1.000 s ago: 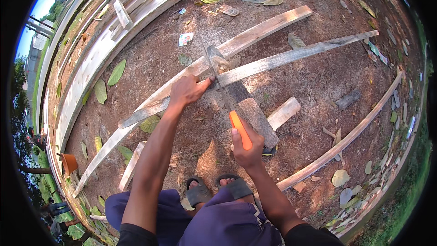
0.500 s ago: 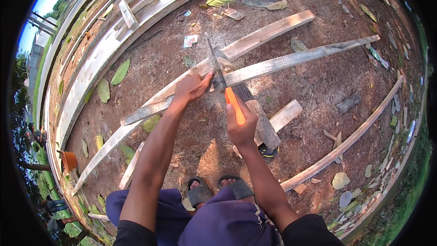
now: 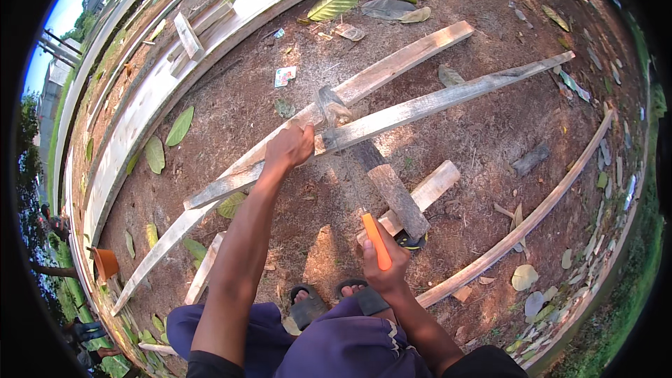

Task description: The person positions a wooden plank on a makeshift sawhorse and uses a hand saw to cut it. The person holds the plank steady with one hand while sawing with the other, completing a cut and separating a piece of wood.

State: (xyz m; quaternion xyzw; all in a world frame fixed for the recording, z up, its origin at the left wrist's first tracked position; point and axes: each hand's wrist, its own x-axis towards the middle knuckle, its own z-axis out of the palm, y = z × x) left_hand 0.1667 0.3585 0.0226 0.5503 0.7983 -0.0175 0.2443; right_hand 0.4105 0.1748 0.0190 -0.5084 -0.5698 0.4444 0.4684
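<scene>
weathered wooden plank, smooth plastic handle

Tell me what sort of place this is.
Probably an outdoor yard, perhaps used for woodwork, though I can't tell which kind: there is bare earth scattered with fallen leaves, loose wooden boards lie about, and open sky shows at upper left.

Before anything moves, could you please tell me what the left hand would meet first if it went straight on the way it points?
The left hand would most likely meet the pale plank just beyond its knuckles, though whether it would touch it or pass above is unclear.
</scene>
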